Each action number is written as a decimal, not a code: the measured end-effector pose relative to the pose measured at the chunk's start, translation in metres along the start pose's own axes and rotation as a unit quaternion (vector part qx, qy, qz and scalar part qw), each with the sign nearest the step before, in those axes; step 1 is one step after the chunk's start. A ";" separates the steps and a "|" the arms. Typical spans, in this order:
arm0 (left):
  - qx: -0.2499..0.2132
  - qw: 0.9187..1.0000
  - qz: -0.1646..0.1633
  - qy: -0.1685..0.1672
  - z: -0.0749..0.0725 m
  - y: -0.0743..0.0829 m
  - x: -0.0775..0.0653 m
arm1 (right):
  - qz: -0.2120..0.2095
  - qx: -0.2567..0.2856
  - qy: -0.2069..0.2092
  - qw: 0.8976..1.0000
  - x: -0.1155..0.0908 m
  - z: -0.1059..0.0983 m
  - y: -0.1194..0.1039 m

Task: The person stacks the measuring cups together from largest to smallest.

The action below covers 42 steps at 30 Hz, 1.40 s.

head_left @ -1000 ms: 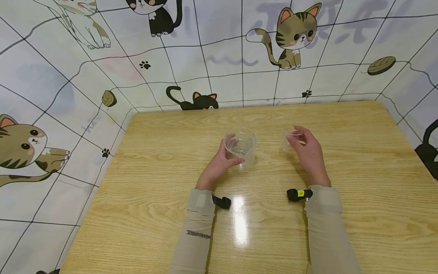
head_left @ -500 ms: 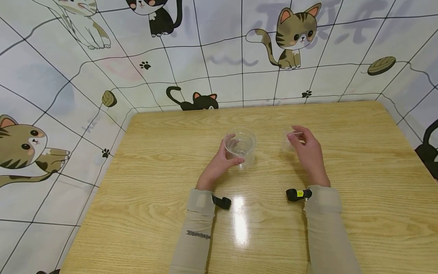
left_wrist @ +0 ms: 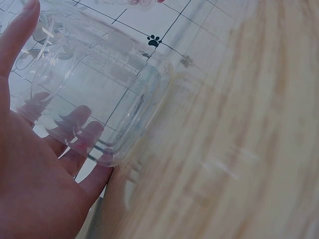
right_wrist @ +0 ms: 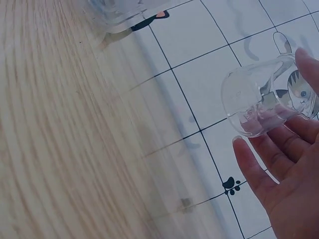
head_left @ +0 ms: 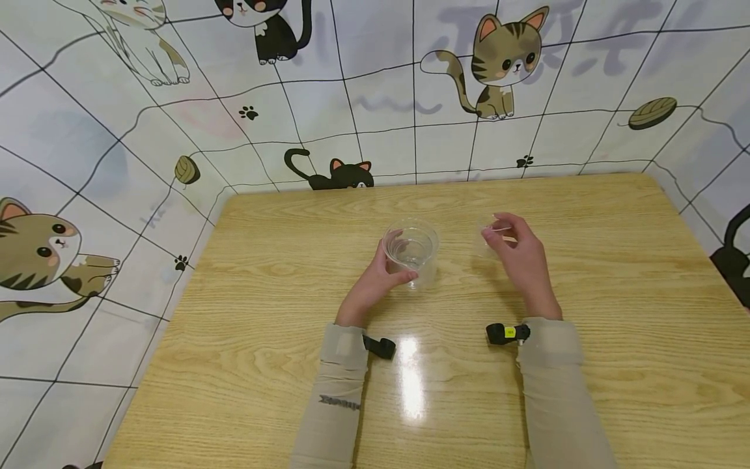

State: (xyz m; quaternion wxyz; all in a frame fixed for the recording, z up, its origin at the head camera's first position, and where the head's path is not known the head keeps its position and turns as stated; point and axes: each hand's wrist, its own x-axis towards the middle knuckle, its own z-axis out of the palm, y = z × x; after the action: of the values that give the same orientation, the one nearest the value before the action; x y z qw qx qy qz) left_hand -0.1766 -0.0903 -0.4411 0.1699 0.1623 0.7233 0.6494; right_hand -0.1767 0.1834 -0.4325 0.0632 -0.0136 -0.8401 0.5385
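Observation:
On the table stands a large clear plastic cup point(head_left: 423, 255), with ring-like edges showing inside its rim. My left hand point(head_left: 372, 284) grips it from the left, thumb on the near side; in the left wrist view several fingers show through the clear wall point(left_wrist: 104, 84). To the right, my right hand point(head_left: 523, 255) holds a smaller clear cup point(head_left: 486, 245) near its rim. The right wrist view shows this small cup point(right_wrist: 249, 94) raised off the table, between thumb and fingers. Whether either cup contains liquid, I cannot tell.
The light wood table point(head_left: 246, 365) reaches a white grid-patterned backdrop point(head_left: 381, 117) with cartoon cats at the back and sides. A black wrist camera point(head_left: 381, 346) sits by the left cuff, another point(head_left: 498, 334) by the right. Light reflects off the table between the forearms.
My right hand has shifted slightly left with the small cup, toward the large one. The left hand and the large cup have stayed in place.

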 end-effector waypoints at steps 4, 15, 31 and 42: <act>0.002 1.000 -0.002 0.000 0.000 0.000 0.000 | -0.008 0.001 -0.005 1.000 -0.001 0.002 -0.004; -0.014 1.000 0.005 -0.001 0.000 -0.001 -0.001 | -0.018 0.003 -0.032 0.999 -0.002 0.013 -0.020; -0.016 1.000 0.004 0.000 0.000 -0.001 0.001 | -0.047 0.020 -0.036 0.998 -0.007 0.013 -0.035; -0.011 1.000 0.001 0.009 0.001 -0.001 0.000 | -0.070 0.024 -0.034 0.997 -0.009 0.013 -0.043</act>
State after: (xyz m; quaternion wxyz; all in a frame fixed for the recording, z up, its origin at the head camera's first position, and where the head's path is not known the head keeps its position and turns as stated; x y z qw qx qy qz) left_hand -0.1763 -0.0895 -0.4420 0.1649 0.1553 0.7174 0.6588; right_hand -0.1677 0.1528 -0.4002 0.0724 0.0655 -0.8274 0.5531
